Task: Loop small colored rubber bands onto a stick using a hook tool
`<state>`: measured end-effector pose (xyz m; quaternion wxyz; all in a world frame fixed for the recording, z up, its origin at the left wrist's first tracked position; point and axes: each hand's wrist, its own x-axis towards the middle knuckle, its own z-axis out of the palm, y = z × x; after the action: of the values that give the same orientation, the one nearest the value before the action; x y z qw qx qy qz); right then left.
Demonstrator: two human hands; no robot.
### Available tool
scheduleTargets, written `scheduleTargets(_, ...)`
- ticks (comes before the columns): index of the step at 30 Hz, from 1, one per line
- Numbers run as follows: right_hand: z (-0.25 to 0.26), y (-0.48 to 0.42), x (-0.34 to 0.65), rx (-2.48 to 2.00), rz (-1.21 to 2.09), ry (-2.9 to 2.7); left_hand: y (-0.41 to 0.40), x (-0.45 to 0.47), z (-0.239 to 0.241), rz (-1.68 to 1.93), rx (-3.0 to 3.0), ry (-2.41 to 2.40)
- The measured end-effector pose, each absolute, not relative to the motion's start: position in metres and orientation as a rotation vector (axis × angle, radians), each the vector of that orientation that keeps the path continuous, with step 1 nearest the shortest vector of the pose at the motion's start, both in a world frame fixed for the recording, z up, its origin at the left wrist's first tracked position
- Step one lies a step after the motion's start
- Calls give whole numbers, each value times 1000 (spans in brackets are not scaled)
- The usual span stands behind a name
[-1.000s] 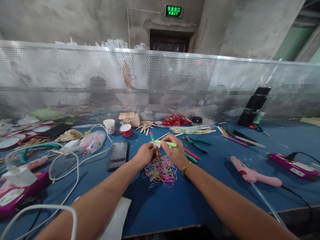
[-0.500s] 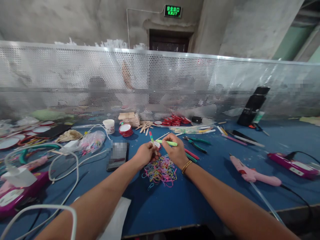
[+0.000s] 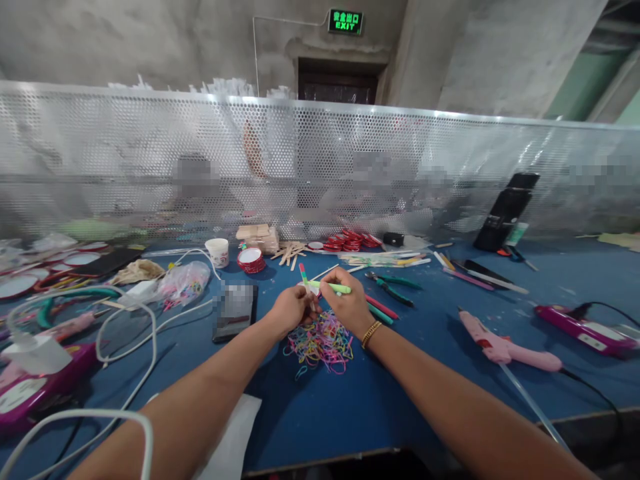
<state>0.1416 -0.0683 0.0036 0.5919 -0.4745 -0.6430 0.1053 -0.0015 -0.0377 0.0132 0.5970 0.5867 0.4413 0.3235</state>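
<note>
My left hand [image 3: 290,311] is closed on a coloured craft stick [image 3: 303,275] that points up and away. My right hand [image 3: 348,305] is closed on a light green stick [image 3: 331,287] lying crosswise, its left end meeting the other stick. Both hands hover just above a loose pile of coloured rubber bands [image 3: 321,343] on the blue table [image 3: 350,407]. A gold bracelet [image 3: 372,333] sits on my right wrist.
A phone [image 3: 235,308] lies left of my hands, green-handled pliers [image 3: 393,285] to the right, and a pink glue gun [image 3: 505,347] further right. White cables [image 3: 125,320], a paper cup [image 3: 219,252], red tape rolls [image 3: 251,259] and wooden sticks [image 3: 290,252] lie about. A perforated metal screen [image 3: 320,167] closes the far side.
The two hands stay together over the rubber bands. The green stick in my right hand has shifted slightly left toward the upright stick.
</note>
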Motion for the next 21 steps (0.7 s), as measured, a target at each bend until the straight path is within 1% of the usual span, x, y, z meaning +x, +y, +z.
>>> scheduleTargets(4, 3, -68, 142, -1101, 213, -1474, -39, -2, 14, 750, 1363, 1048)
scheduleTargets(9, 3, -68, 140, -1081, 265, -1504, -39, -2, 15, 765, 1372, 1019)
scheduleTargets(21, 4, -65, 140, -1099, 178, -1461, -38, -7, 18, 774, 1409, 1000)
